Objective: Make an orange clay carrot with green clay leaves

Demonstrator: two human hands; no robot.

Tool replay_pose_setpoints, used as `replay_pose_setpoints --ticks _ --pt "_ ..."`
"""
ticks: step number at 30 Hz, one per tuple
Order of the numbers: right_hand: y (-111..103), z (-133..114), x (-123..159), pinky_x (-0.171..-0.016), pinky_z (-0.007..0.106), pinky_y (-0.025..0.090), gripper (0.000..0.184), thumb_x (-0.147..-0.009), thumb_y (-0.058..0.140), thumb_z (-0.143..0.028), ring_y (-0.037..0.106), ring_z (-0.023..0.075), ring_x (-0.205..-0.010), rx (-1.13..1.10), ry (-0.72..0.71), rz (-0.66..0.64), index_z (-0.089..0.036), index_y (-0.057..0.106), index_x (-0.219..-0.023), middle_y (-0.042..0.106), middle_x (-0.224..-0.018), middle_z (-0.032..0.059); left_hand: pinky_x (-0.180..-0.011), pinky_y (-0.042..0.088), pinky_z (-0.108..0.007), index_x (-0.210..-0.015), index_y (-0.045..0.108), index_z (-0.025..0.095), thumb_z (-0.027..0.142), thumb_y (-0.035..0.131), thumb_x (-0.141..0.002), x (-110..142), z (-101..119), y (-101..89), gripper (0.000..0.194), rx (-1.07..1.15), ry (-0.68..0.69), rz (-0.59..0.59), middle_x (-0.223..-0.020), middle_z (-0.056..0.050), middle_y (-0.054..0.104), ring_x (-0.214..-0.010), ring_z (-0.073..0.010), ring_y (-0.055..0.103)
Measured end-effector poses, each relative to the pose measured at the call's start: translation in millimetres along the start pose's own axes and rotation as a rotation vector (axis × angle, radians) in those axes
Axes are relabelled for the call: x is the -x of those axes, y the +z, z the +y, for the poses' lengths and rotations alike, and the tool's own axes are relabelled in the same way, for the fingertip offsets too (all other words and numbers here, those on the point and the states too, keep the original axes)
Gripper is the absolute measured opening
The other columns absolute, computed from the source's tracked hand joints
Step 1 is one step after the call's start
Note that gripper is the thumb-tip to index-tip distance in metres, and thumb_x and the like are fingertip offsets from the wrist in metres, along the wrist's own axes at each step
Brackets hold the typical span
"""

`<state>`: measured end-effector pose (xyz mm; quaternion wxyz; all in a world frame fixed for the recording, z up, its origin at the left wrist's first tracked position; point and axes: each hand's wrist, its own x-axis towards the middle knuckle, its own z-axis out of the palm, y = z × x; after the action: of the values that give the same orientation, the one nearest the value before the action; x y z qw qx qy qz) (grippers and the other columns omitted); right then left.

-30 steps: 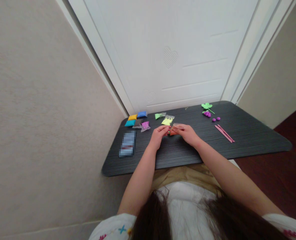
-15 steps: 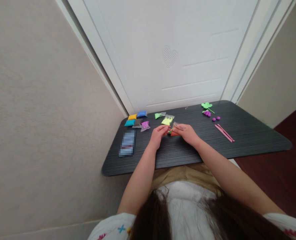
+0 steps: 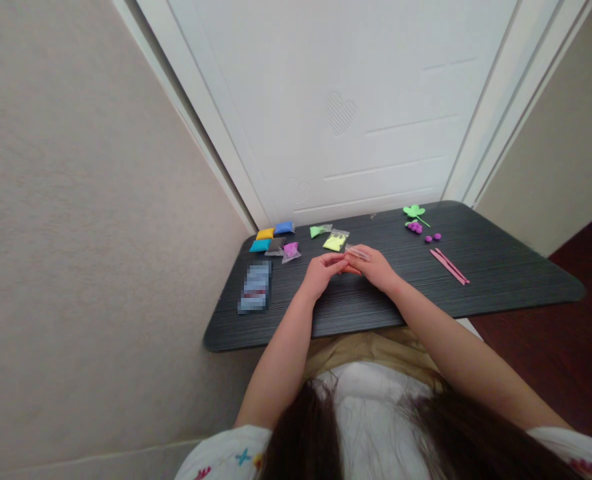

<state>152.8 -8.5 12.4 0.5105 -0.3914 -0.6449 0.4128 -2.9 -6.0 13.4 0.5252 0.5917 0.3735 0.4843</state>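
Table (image 3: pixel 506 273), dark-topped. Right hand (image 3: pixel 375 268), fingers closed on the orange packet (image 3: pixel 352 270), over the table, left of centre; left hand (image 3: pixel 322 272), curved to meet it, own grip cannot be told. Yellow packet (image 3: pixel 335 241), just beyond. Purple balls (image 3: pixel 437 237), toward the far right.

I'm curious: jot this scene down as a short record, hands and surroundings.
Surface: black wood-grained table
Right hand: holds orange plastic packet
Left hand: fingertips by that packet; exact contact hidden
Beyond hands: pale green packet, yellow packet
Back left: amber packet, blue packet, teal packet, brown packet, purple packet
Front left: pixelated rectangular object
Right side: green leaf-shaped piece, purple ball cluster, two loose purple balls, two slim pink sticks
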Motion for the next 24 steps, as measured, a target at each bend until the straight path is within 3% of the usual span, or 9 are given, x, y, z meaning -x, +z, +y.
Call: replay_pose_setpoints --ticks 5,9,13,17,20,24 --pt "-0.2 0.9 -1.8 -0.069 0.029 0.043 0.031 -0.061 0.064 -0.044 0.055 0.0144 -0.069 -0.114 0.083 0.065 -0.017 0.057 -0.074 0.062 -0.071 0.0005 -0.067 0.041 -0.028 -0.075 0.064 0.013 0.032 0.067 -0.059 -2.2 -1.6 -3.4 0.024 0.013 0.033 0.093 -0.066 -0.001 0.063 -0.06 -0.0107 0.054" --pt "-1.0 2.5 -2.9 -0.075 0.031 0.043 0.028 -0.062 0.064 -0.043 0.058 0.0167 -0.079 -0.282 0.122 -0.009 -0.017 0.061 -0.071 0.065 -0.079 0.0028 -0.071 0.042 -0.03 -0.073 0.061 0.013 0.03 0.067 -0.059 -2.6 -2.1 -4.3 0.023 0.113 -0.012 0.04 -0.069 -0.002 0.063 -0.064 -0.0116 0.056" --pt "-0.5 5.4 -3.9 -0.073 0.03 0.043 0.025 -0.062 0.065 -0.04 0.058 0.0159 -0.077 -0.396 0.165 -0.084 -0.017 0.062 -0.07 0.065 -0.077 0.003 -0.074 0.043 -0.032 -0.074 0.059 0.013 0.026 0.068 -0.059 -1.1 0.1 -3.2 0.023 0.227 -0.033 -0.01 -0.072 -0.001 0.061 -0.068 -0.012 0.058" --pt "0.4 5.7 -3.0 -0.072 0.029 0.043 0.026 -0.062 0.066 -0.037 0.057 0.0135 -0.072 -0.376 0.135 -0.066 -0.016 0.059 -0.074 0.064 -0.079 0.0019 -0.079 0.043 -0.034 -0.082 0.06 0.014 0.026 0.069 -0.059 1.1 4.3 -0.4 0.028 0.217 -0.041 -0.027 -0.082 -0.003 0.063 -0.076 -0.0138 0.059" --pt "0.7 2.9 -0.8 -0.067 0.027 0.042 0.027 -0.06 0.067 -0.038 0.054 0.0114 -0.064 -0.268 0.111 -0.048 -0.017 0.056 -0.071 0.06 -0.068 -0.0021 -0.082 0.042 -0.035 -0.089 0.062 0.014 0.03 0.066 -0.062 1.8 4.9 1.0 0.032 0.154 -0.028 -0.055 -0.091 -0.006 0.064 -0.083 -0.0168 0.059" --pt "0.0 -0.7 0.7 -0.067 0.028 0.042 0.026 -0.061 0.066 -0.041 0.055 0.0127 -0.064 -0.174 0.079 -0.053 -0.018 0.058 -0.071 0.061 -0.066 -0.0024 -0.085 0.04 -0.035 -0.083 0.064 0.013 0.032 0.064 -0.064 -0.1 -0.2 -1.8 0.027 0.053 0.009 -0.047 -0.089 -0.007 0.066 -0.085 -0.0182 0.059"
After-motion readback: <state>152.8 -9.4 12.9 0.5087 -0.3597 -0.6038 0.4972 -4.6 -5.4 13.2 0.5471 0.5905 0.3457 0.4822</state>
